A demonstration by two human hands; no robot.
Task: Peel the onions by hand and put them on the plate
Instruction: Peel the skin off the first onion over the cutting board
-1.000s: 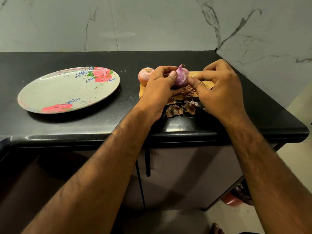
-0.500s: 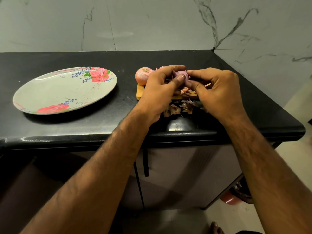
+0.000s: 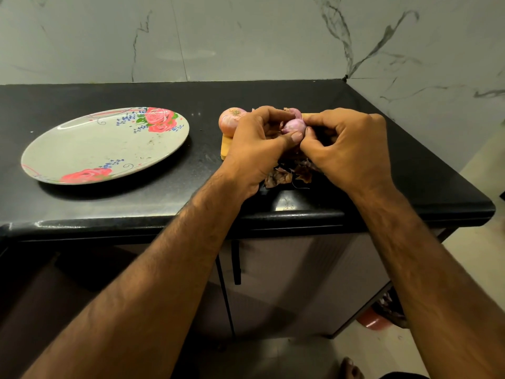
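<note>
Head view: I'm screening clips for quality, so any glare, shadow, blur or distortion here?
Head view: dim light; small glare patch on the counter front edge; plate casts a soft shadow toward the camera; wide lens bows the counter edge; held onion sharp, forearms softer.

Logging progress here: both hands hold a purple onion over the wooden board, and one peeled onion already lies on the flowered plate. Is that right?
Not quite. The head view shows that the flowered plate holds no onion yet. The rest stands: the left hand and right hand hold the purple onion over the wooden board.
</note>
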